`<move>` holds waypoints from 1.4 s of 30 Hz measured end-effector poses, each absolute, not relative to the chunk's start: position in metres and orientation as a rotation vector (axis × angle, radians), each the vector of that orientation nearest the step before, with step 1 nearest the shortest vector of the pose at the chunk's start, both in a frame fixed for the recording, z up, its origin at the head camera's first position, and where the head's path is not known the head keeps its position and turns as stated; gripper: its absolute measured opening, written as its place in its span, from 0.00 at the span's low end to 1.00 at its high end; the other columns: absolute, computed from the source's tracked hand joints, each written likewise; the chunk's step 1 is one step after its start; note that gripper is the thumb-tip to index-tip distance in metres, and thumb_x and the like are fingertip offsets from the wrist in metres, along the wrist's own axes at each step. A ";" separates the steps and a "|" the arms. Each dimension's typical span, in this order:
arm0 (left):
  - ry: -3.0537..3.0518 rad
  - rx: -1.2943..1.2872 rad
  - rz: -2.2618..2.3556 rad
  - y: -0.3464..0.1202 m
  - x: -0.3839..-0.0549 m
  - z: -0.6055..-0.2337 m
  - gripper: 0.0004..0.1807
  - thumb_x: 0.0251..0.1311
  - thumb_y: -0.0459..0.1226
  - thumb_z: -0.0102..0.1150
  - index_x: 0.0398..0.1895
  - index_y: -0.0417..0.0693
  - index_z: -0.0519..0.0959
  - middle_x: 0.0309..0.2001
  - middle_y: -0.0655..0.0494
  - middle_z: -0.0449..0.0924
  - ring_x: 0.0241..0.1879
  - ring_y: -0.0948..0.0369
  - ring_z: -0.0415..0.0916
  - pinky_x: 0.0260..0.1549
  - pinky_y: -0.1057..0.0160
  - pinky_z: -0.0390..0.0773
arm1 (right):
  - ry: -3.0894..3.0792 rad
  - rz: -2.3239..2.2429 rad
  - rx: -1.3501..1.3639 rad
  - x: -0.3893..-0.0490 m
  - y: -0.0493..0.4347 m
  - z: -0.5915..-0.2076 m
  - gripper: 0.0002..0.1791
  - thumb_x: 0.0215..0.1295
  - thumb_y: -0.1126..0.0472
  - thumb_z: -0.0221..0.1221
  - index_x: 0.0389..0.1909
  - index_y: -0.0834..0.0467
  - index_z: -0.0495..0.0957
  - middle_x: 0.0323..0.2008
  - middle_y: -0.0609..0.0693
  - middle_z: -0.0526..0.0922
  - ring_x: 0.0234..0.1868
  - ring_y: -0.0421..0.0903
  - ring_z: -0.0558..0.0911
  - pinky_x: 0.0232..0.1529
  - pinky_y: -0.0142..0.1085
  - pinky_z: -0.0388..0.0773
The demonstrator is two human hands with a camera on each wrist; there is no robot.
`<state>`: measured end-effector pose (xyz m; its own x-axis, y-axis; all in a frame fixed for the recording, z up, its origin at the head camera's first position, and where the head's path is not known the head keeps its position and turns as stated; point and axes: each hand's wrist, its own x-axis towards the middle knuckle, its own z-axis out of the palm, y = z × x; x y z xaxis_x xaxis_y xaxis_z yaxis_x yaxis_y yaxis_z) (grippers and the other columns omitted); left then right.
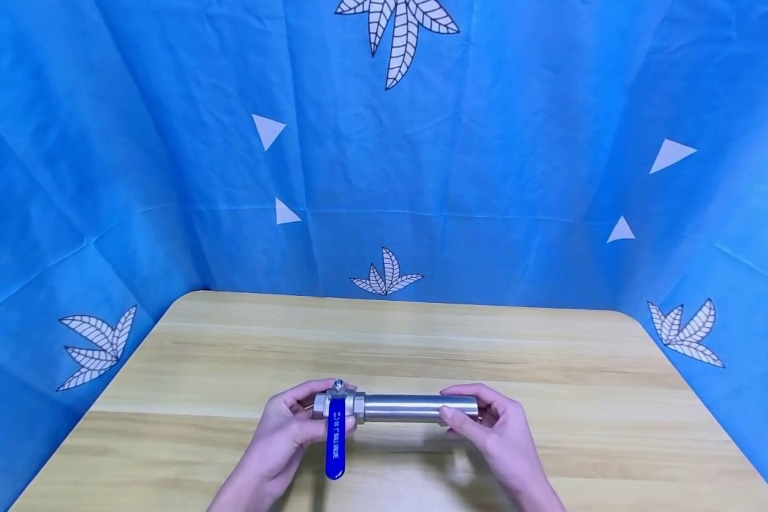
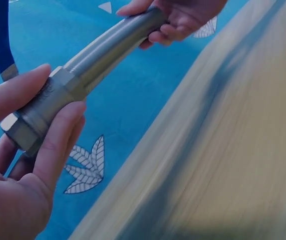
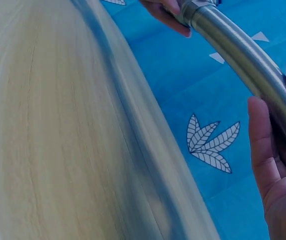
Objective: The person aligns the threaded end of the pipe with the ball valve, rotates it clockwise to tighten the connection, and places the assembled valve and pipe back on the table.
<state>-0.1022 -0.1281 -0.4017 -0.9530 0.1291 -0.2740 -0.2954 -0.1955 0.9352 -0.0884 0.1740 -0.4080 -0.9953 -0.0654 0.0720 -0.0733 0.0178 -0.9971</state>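
A steel ball valve (image 2: 50,102) with a blue lever handle (image 1: 336,441) is joined to a straight steel pipe (image 1: 416,408). My left hand (image 1: 288,427) grips the valve body, thumb on one side and fingers on the other. In the head view the lever points toward me, and white lettering on it reads "BALL VALVE". The pipe's far end is held by my right hand (image 1: 496,427), with the thumb on the near side and fingers behind. Valve and pipe are held level above the table, and the right wrist view shows the pipe (image 3: 243,60) between thumb and fingers.
A wood-grain table (image 1: 384,341) with rounded back corners lies beneath the hands. Blue cloth (image 1: 384,163) printed with white leaves and triangles hangs behind it and along both sides.
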 end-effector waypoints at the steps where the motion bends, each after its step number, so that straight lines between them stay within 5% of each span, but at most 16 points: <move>1: 1.777 -0.201 2.240 -0.128 -0.102 -0.402 0.37 0.51 0.26 0.79 0.68 0.39 0.79 0.59 0.53 0.90 0.59 0.54 0.85 0.60 0.56 0.82 | -2.236 2.181 0.166 -0.088 0.174 -0.408 0.19 0.68 0.68 0.70 0.57 0.70 0.83 0.38 0.50 0.89 0.34 0.46 0.89 0.41 0.42 0.91; 4: 1.747 -0.225 2.266 -0.127 -0.102 -0.402 0.39 0.53 0.25 0.77 0.72 0.38 0.76 0.60 0.53 0.89 0.58 0.54 0.85 0.58 0.58 0.85 | -2.225 2.165 0.222 -0.087 0.176 -0.408 0.22 0.69 0.70 0.68 0.61 0.69 0.80 0.38 0.50 0.90 0.35 0.46 0.89 0.38 0.39 0.89; 11: 1.698 -0.270 2.294 -0.127 -0.102 -0.402 0.42 0.54 0.23 0.75 0.75 0.37 0.72 0.62 0.52 0.88 0.58 0.54 0.85 0.57 0.58 0.87 | -2.141 2.157 0.366 -0.088 0.182 -0.410 0.31 0.58 0.76 0.73 0.64 0.69 0.77 0.56 0.57 0.89 0.51 0.41 0.89 0.51 0.35 0.89; 16: 1.679 -0.238 2.305 -0.127 -0.102 -0.400 0.42 0.53 0.22 0.74 0.75 0.37 0.72 0.62 0.52 0.88 0.59 0.53 0.85 0.58 0.57 0.87 | -2.010 2.216 0.489 -0.089 0.188 -0.411 0.22 0.58 0.80 0.70 0.55 0.73 0.81 0.53 0.53 0.92 0.48 0.41 0.91 0.46 0.37 0.90; 22: 1.660 -0.201 2.316 -0.128 -0.102 -0.400 0.42 0.53 0.22 0.73 0.74 0.37 0.72 0.60 0.54 0.89 0.59 0.53 0.85 0.57 0.56 0.87 | -1.998 2.221 0.607 -0.091 0.193 -0.411 0.24 0.57 0.82 0.69 0.56 0.71 0.82 0.54 0.51 0.91 0.49 0.42 0.90 0.48 0.34 0.89; 32: 1.675 -0.168 2.308 -0.129 -0.102 -0.401 0.39 0.53 0.23 0.75 0.71 0.38 0.75 0.60 0.53 0.90 0.60 0.53 0.85 0.59 0.56 0.86 | -2.093 2.223 0.453 -0.092 0.194 -0.410 0.24 0.53 0.80 0.73 0.53 0.71 0.84 0.50 0.50 0.92 0.46 0.43 0.90 0.49 0.37 0.90; 42: 1.707 -0.141 2.296 -0.130 -0.101 -0.402 0.33 0.53 0.24 0.76 0.65 0.43 0.81 0.58 0.56 0.90 0.59 0.55 0.85 0.59 0.58 0.84 | -2.131 2.303 0.349 -0.092 0.193 -0.411 0.19 0.62 0.77 0.69 0.55 0.67 0.85 0.42 0.49 0.93 0.40 0.44 0.92 0.46 0.40 0.91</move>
